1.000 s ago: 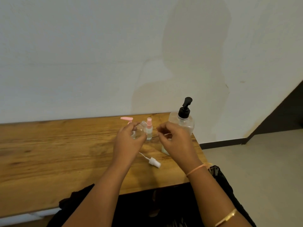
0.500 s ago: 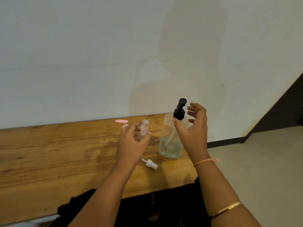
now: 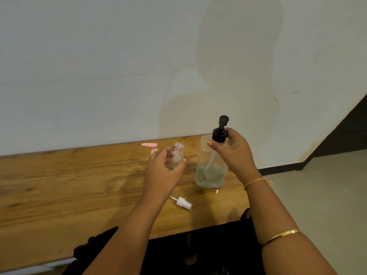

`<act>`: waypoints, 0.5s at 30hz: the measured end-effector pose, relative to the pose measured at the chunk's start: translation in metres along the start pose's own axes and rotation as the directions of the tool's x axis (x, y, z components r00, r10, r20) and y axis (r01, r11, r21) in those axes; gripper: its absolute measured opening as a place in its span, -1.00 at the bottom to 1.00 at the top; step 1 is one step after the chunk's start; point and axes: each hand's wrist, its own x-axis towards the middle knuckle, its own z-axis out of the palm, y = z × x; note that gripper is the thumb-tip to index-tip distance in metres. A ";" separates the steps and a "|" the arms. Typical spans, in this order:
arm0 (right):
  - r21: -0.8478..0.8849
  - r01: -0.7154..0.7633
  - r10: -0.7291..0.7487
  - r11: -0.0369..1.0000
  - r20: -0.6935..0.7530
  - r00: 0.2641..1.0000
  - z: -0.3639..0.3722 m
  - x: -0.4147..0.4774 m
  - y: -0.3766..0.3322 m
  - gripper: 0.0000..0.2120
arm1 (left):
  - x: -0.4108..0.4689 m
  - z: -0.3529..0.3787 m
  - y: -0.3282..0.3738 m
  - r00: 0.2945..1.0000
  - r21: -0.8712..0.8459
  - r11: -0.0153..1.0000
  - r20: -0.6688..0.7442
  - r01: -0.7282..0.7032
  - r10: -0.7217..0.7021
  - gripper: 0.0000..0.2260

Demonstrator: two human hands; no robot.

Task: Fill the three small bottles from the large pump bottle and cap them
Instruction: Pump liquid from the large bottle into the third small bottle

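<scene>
Now the right hand [image 3: 234, 153] is gripping the black pump collar [image 3: 219, 135], no longer spread open beside it.
Head view: thumb and fingers are curling round it atop the large pump bottle [image 3: 210, 171], standing on the wooden table [image 3: 79, 185]; the left hand [image 3: 164, 171] is still wrapping its fingers round the uncapped small bottle [image 3: 178, 155] just left, a white spray cap [image 3: 183, 202] lying nearer the person.

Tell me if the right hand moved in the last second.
Yes. The right hand went up and rightward, away from the white spray cap, to grip the pump bottle by its neck.
</scene>
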 end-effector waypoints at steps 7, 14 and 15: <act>0.079 0.006 -0.015 0.997 0.107 0.994 0.001 0.000 0.000 -0.66 | -0.002 0.005 0.003 0.999 -0.027 1.000 0.047 -0.008 0.009 -0.55; 0.196 0.125 -0.139 0.973 0.061 0.988 -0.004 -0.006 -0.011 -0.47 | -0.002 0.019 0.011 0.997 0.011 0.998 0.035 -0.067 0.066 -0.75; 0.246 0.144 -0.160 0.958 0.044 0.986 -0.005 -0.007 -0.015 -0.48 | -0.002 0.020 0.012 0.998 -0.012 0.998 0.026 -0.060 0.060 -0.80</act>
